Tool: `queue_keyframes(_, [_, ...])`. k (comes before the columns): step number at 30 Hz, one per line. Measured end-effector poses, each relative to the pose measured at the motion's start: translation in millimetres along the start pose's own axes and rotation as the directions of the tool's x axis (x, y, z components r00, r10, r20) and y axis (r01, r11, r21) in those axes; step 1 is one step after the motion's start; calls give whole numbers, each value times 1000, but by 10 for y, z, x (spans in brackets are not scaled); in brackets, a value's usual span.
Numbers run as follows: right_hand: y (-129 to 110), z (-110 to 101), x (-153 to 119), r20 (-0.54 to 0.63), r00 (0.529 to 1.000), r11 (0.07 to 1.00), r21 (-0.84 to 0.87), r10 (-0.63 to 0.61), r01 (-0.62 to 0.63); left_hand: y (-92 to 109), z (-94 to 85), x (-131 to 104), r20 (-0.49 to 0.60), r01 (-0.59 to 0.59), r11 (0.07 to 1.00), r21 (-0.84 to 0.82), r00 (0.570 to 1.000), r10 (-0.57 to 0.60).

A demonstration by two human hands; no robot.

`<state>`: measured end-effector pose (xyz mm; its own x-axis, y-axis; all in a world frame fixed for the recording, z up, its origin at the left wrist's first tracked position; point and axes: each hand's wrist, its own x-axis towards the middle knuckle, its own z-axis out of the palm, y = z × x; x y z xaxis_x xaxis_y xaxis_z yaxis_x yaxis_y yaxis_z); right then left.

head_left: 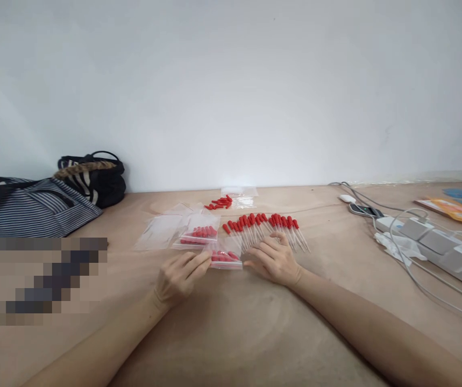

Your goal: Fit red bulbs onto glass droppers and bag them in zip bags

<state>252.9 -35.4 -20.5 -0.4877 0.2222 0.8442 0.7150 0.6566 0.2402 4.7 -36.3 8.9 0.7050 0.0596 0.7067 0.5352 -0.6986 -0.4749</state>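
Note:
My left hand [183, 275] pinches the left edge of a clear zip bag [234, 246], which has several red-bulbed droppers in it. Close to that bag's right side, my right hand [274, 260] is open, thumb and fingers apart, with its fingertips over the lower ends of loose droppers. These droppers [251, 221] have red rubber bulbs and clear thin stems, and lie in a fanned row with bulbs pointing away from me. Just beyond my left hand, filled zip bags [202, 232] overlap, red bulbs showing through the plastic.
Flat clear bags [156, 232] lie left of the filled ones. Farther back are loose red bulbs [221, 202] and clear stems [244, 201]. A striped bag [37, 207] and a black bag [107, 183] stand left. A power strip with chargers [440, 242] and cables lies right.

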Motion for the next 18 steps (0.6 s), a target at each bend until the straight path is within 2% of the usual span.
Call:
queue_keyframes(3, [16,-20,-5,50,998,999,29,35,-36,-6,-10,-17,-31,143,989,-34,989,-144])
queue_keyframes(5, [19,-27,-21,82,996,998,50,35,-39,-25,-11,-34,-22,334,931,-148,940,-341])
queue_keyframes(6, [20,-34,-34,94,995,997,60,37,-43,-45,-17,-40,4,459,860,-221,883,-470])
queue_keyframes(8, [24,-62,-64,111,993,995,77,47,-56,-116,-43,-47,47,679,648,-346,702,-711])
queue_keyframes(10, [37,-107,-98,120,992,994,94,50,-61,-229,-66,-51,5,772,467,-432,520,-854])
queue_keyframes(11, [46,-134,-116,123,991,993,102,49,-62,-298,-66,-58,-34,775,429,-464,468,-883])
queue_keyframes(12, [57,-161,-133,127,991,992,108,50,-64,-374,-54,-72,-64,764,423,-488,452,-890])
queue_keyframes(13, [69,-187,-149,133,990,992,113,49,-65,-452,-28,-97,-69,749,432,-502,464,-883])
queue_keyframes(16, [104,-239,-181,149,987,990,125,51,-70,-677,101,-240,29,720,518,-462,596,-802])
queue_keyframes(18, [122,-248,-189,154,987,989,128,54,-74,-789,175,-368,158,706,618,-344,693,-703])
